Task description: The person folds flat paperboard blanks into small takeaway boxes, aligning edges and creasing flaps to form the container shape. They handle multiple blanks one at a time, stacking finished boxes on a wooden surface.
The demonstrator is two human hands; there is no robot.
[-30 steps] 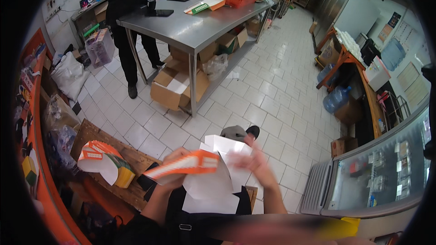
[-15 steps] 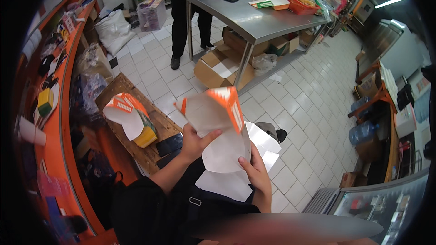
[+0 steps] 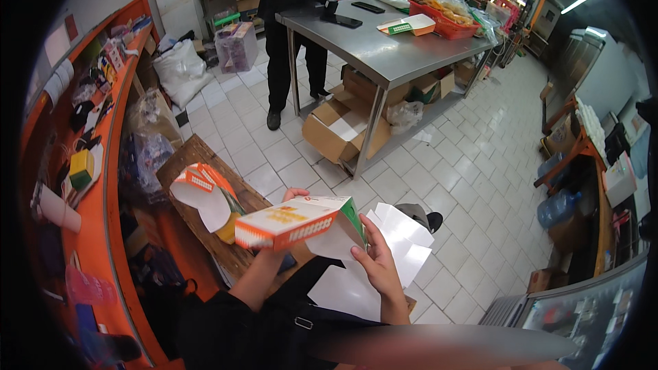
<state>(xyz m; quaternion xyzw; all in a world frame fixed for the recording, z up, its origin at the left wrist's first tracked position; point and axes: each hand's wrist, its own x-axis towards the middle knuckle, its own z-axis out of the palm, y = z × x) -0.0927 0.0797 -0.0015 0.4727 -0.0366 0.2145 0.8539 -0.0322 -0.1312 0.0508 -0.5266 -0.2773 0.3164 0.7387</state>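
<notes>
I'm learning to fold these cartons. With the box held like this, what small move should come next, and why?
Probably tuck the open end shut. The orange-and-white carton is already squared up, the left hand holds its far side, and the right hand sits at the end where white flaps hang loose.

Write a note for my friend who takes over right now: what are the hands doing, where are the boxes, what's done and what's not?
Left hand: behind the orange-and-white carton, holding its far side.
Right hand: fingers on the carton's open white flap, over loose white flat sheets on the lap.
Another folded carton sits on the wooden pallet to the left.
Done: the carton in hand has its box shape.
Left: its end flap is not closed yet; flat sheets are still unfolded.
</notes>
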